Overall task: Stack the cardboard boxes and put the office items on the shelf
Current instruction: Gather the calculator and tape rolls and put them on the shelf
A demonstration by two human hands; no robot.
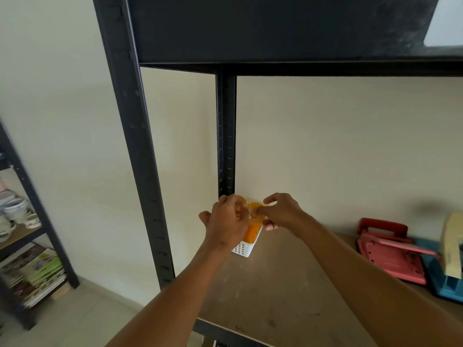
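Note:
A small white slotted basket (242,249) stands at the back left corner of the brown shelf board (270,291), with orange tape rolls (250,235) inside it. My left hand (226,222) is over the basket's left side, fingers curled around an orange tape roll at the top. My right hand (281,211) comes from the right and pinches another orange tape roll (255,212) above the basket. Both hands hide the basket's rim.
The black metal shelf frame has a front post (140,156) at left, a rear post (226,136) behind the basket and an upper shelf (275,31) overhead. Red hole punches (390,251) and a blue item (443,281) lie at right. Another rack (25,236) with cups and magazines stands far left.

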